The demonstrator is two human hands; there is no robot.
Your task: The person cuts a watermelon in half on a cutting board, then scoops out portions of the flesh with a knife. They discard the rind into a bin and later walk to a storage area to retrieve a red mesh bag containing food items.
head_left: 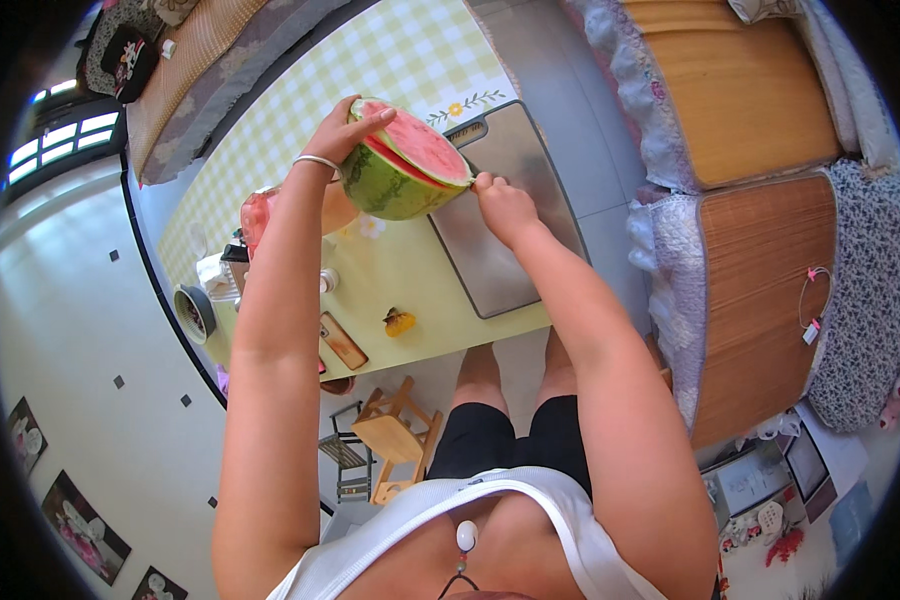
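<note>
Head view looks down on a half watermelon (402, 165) held above the far end of a grey cutting board (505, 215), near the table's (420, 280) far right edge. Its red cut face tilts up and to the right, long axis running roughly along the table's length. Her left hand (345, 135) clamps over the rind's top. Her right hand (500, 200) is closed at the melon's lower right edge; whatever it grips is hidden.
</note>
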